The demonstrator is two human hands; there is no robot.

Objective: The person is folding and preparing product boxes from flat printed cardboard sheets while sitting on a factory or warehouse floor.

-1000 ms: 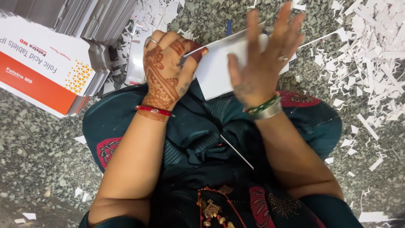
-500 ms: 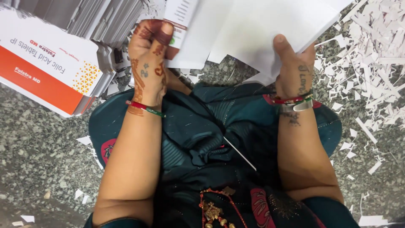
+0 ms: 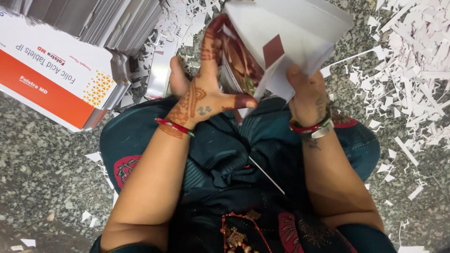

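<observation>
My right hand (image 3: 307, 96) grips a thick sheaf of flat white cards (image 3: 286, 33) from below, thumb on its near face, holding it tilted above my lap. A dark red patch shows on one card's edge. My left hand (image 3: 206, 96), patterned with henna, has its fingers stretched out straight and lies flat against the sheaf's left side, thumb pointing right under it. A red bangle circles each wrist. My lap is covered in dark teal cloth (image 3: 225, 159).
A pile of flat orange-and-white cartons (image 3: 56, 75) lies at the left, with grey card stacks (image 3: 108, 21) behind it. White paper scraps (image 3: 412, 70) litter the speckled stone floor (image 3: 42, 164) at the right. A thin white strip (image 3: 267, 175) rests on my lap.
The sheaf has come up and nearer, tilted toward me. My left hand went from a closed grip on its corner to flat fingers against its side. My right hand keeps its hold.
</observation>
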